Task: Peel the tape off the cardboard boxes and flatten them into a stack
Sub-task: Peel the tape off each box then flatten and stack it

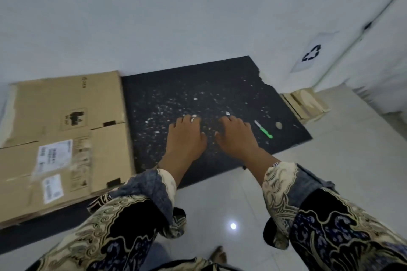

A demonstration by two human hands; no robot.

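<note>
Head view: 2 hands reach out over a dark speckled mat [198,86] on the tiled floor [220,204]. The left hand [186,136] and right hand [235,136] hang side by side, fingers relaxed and pointing away, holding nothing. The flattened cardboard boxes [66,134] lie at the left, partly on the mat, their long axis running near to far; white labels [54,156] sit on the near part of the top sheet. A green-handled knife [263,129] lies on the mat just right of the right hand, blade pointing far-left. A smaller folded cardboard piece [305,103] lies at the mat's far right edge. A recycling sign [311,53] is on the wall.
</note>
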